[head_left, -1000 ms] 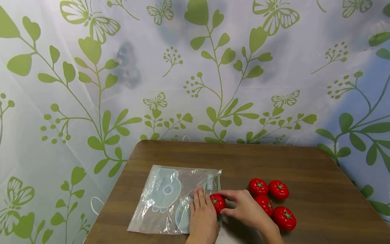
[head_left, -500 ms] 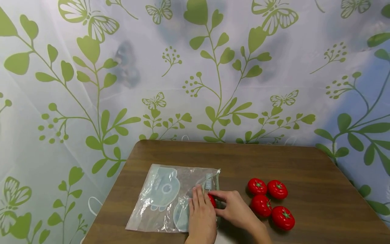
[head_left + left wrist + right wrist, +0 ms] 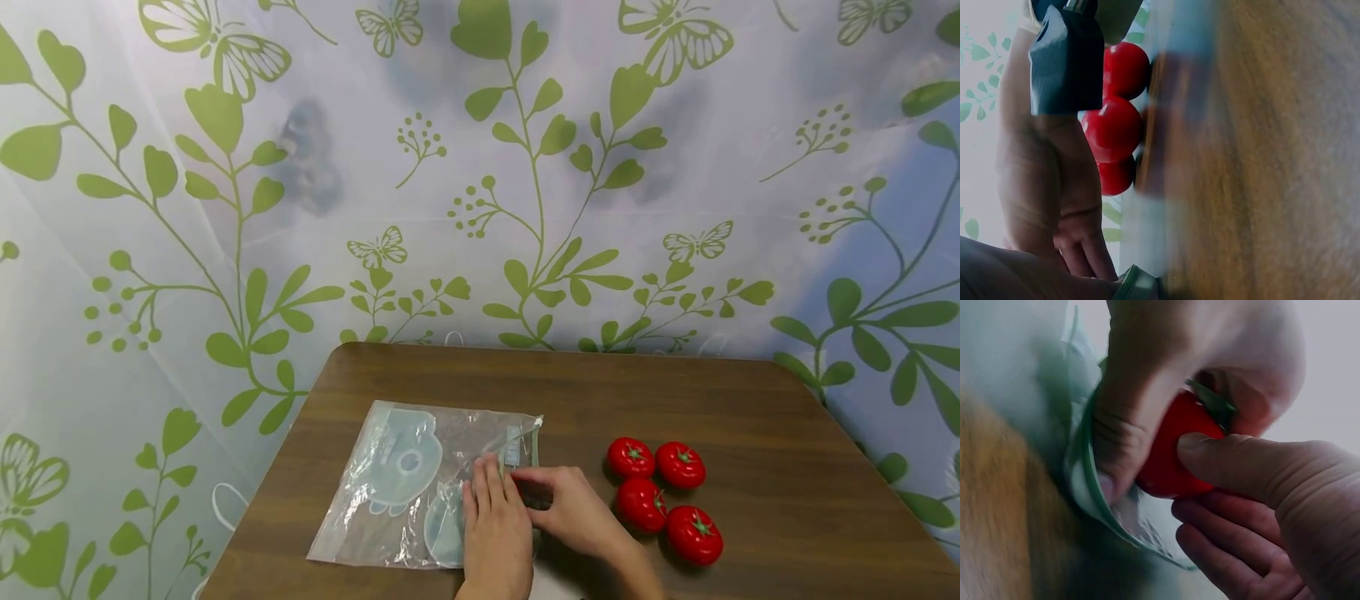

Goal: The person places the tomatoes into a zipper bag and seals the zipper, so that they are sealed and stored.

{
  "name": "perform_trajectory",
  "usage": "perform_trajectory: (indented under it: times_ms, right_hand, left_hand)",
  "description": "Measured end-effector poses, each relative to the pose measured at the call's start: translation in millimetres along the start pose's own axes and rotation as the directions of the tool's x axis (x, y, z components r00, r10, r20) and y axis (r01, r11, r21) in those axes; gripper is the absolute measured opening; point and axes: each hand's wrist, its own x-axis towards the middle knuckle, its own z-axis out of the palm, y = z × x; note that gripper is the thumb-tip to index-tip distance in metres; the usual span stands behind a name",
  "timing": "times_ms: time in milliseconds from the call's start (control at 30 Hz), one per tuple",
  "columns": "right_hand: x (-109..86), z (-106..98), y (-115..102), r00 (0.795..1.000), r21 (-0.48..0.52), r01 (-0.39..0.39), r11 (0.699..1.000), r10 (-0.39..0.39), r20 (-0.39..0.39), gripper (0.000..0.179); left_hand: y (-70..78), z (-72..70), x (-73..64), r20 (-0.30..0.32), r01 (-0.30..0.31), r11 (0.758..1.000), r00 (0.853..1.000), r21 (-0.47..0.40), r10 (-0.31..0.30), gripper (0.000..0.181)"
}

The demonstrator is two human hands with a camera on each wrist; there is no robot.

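A clear plastic bag (image 3: 405,533) with pale blue animal prints lies flat, its green-rimmed mouth facing right. My left hand (image 3: 497,529) rests across that mouth, fingers straight on top in the head view. Its thumb (image 3: 1125,450) reaches down inside the lower rim in the right wrist view, spreading the mouth apart. My right hand (image 3: 566,508) grips a glossy red tomato (image 3: 1172,465) at the mouth, its own thumb pressing the near side. From the head view the hands hide this tomato. The left wrist view shows the right hand (image 3: 1079,225) close by the green bag rim (image 3: 1138,284).
Several more glossy tomatoes (image 3: 693,535) with green stems sit in a cluster on the brown wooden table (image 3: 787,467), right of my right hand. Behind the table hangs a leaf-and-butterfly curtain (image 3: 555,167). A dark device (image 3: 1066,62) is strapped on the right wrist.
My right hand has moved left with its tomato into the bag's mouth, and the tomato has vanished from the head view. The left hand stays on the bag.
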Motion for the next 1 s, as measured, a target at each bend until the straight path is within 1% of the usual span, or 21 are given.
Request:
perform_trajectory:
  times_ms: [67, 133, 233, 300, 367, 433, 500, 567, 633, 700, 767, 800, 900, 1000]
  right_hand:
    - [3.1, 5.3, 0.9, 1.000, 0.000, 0.008, 1.000, -0.008, -0.014, 0.043]
    - [6.2, 11.2, 1.2, 1.000, 0.009, 0.009, 1.000, -0.008, -0.026, 0.042]
    - [10.8, 20.4, 0.3, 1.000, 0.063, -0.006, 0.998, 0.008, -0.030, 0.041]
    - [13.9, 26.1, -0.8, 0.999, 0.108, -0.024, 0.994, 0.027, -0.025, 0.040]
    - [16.4, 30.3, -2.2, 0.999, 0.146, -0.036, 0.989, 0.040, -0.025, 0.039]
    - [17.9, 32.6, -3.1, 0.998, 0.161, -0.041, 0.986, 0.047, -0.030, 0.040]
    - [18.0, 32.7, -3.1, 0.998, 0.154, -0.046, 0.987, 0.052, -0.040, 0.041]
    - [16.6, 30.4, -1.7, 0.998, 0.144, -0.044, 0.989, 0.052, -0.047, 0.042]
    - [14.0, 25.2, -0.3, 0.998, 0.143, -0.044, 0.989, 0.050, -0.042, 0.043]
    - [10.1, 17.5, 1.1, 0.998, 0.172, -0.048, 0.984, 0.052, -0.021, 0.043]
    - [5.2, 8.3, 2.2, 0.998, 0.212, -0.056, 0.976, 0.056, 0.007, 0.043]
    - [2.3, 3.3, 2.6, 0.998, 0.229, -0.061, 0.971, 0.057, 0.023, 0.044]
    - [-7.0, -12.0, 3.1, 0.995, 0.268, -0.088, 0.959, 0.073, 0.063, 0.049]
    - [-16.1, -27.0, 2.2, 0.993, 0.258, -0.105, 0.960, 0.088, 0.076, 0.053]
  left_hand:
    - [0.6, 0.9, -0.3, -0.028, 0.000, 1.000, 1.000, 0.018, 0.001, 0.054]
    - [0.4, 4.5, -0.5, -0.070, -0.002, 0.999, 0.998, 0.034, 0.004, 0.052]
    - [-1.5, 16.7, -0.8, -0.160, -0.005, 0.998, 0.987, 0.061, 0.015, 0.049]
    - [-2.5, 19.2, -0.4, -0.193, -0.002, 0.997, 0.981, 0.075, 0.017, 0.048]
    - [-3.1, 18.1, 0.2, -0.210, 0.003, 0.996, 0.978, 0.086, 0.015, 0.047]
    - [-2.9, 11.8, 0.5, -0.196, 0.008, 0.996, 0.981, 0.094, 0.011, 0.046]
    - [-2.4, 7.0, 1.5, -0.176, 0.011, 0.996, 0.984, 0.087, 0.005, 0.045]
    - [-2.0, 4.0, 2.2, -0.137, 0.011, 0.997, 0.991, 0.082, 0.001, 0.046]
    - [-2.1, 2.7, 2.9, -0.093, 0.011, 0.997, 0.996, 0.075, -0.004, 0.049]
    - [-2.3, 1.9, 3.8, -0.057, 0.012, 0.998, 0.998, 0.069, -0.008, 0.053]
    - [-2.5, 1.7, 4.4, -0.033, 0.014, 0.998, 0.999, 0.059, -0.012, 0.055]
    - [-2.6, 1.9, 4.4, -0.028, 0.014, 0.999, 1.000, 0.051, -0.013, 0.057]
    - [-2.3, 2.7, 4.6, -0.030, 0.017, 0.999, 0.999, 0.044, -0.016, 0.053]
    - [-2.3, 5.3, 4.4, -0.051, 0.018, 0.999, 0.999, 0.049, -0.016, 0.048]
